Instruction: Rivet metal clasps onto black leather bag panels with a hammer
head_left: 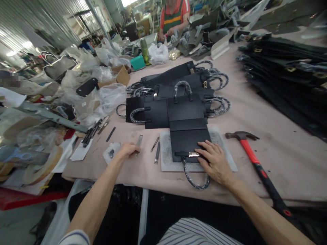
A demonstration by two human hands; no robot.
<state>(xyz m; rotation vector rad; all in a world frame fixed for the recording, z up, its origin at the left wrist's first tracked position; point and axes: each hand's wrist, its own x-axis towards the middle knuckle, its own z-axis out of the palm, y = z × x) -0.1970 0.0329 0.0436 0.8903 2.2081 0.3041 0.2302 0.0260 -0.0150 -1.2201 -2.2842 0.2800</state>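
Note:
My right hand (214, 161) lies open, fingers spread, on a black bag panel (189, 139) beside its gold-coloured metal clasp (193, 154). That panel rests on a pale stone-like slab (166, 160), and its plastic-wrapped handle (195, 183) hangs toward the table's front edge. To the left, my left hand (129, 149) is closed on a short silvery metal tool (139, 139) whose upper end sticks out past the fingers. Between my hands lie a slim pointed tool (154, 144) and a flat dark metal tool (157, 153).
A red-and-black hammer (250, 153) lies on the right. Black bag panels with wrapped handles (176, 78) are piled ahead; another black stack (288, 75) covers the right side. Left are a small plastic bag (111, 152) and clutter. A person (175, 20) works at the far side.

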